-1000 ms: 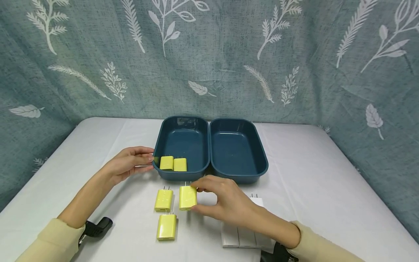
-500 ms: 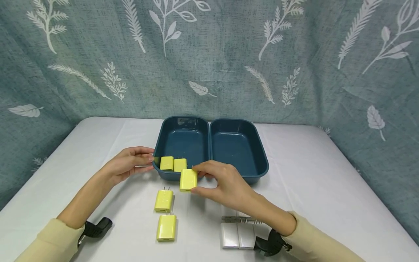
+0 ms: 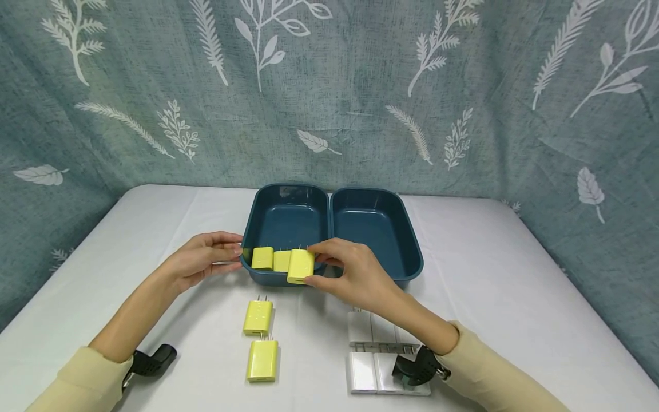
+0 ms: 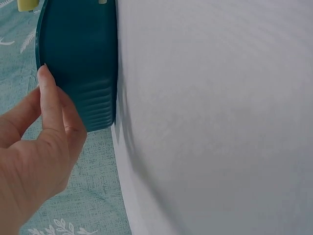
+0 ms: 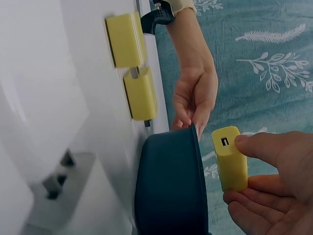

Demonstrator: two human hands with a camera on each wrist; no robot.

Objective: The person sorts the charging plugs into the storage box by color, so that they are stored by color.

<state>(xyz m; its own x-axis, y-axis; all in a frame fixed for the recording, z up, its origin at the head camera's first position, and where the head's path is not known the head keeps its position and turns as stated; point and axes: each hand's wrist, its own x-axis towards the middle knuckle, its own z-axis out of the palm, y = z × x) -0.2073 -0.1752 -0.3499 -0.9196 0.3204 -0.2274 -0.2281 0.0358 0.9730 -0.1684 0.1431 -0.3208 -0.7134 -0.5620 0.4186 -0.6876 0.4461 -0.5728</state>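
My right hand (image 3: 355,272) pinches a yellow USB wall charger (image 3: 301,266) by its side, over the front rim of the left dark blue tray (image 3: 290,220). In the right wrist view, the charger (image 5: 231,164) turns its USB port toward the camera, between thumb and fingers. Two more yellow chargers (image 3: 262,258) stand inside that tray at its front left. My left hand (image 3: 203,257) holds the same tray's left rim with its fingertips; the left wrist view shows fingers against the outer wall (image 4: 80,58). Two yellow chargers (image 3: 258,317) lie on the table in front.
The right dark blue tray (image 3: 373,229) stands beside the left one. Several white chargers (image 3: 362,372) lie in rows under my right forearm, partly hidden by it and the black wrist mount (image 3: 417,366). A leaf-patterned curtain (image 3: 350,131) hangs behind the white table (image 3: 170,209).
My right hand has lifted the yellow charger from the table in front, moving it forward and slightly right to the tray's rim. The left hand has kept its place.
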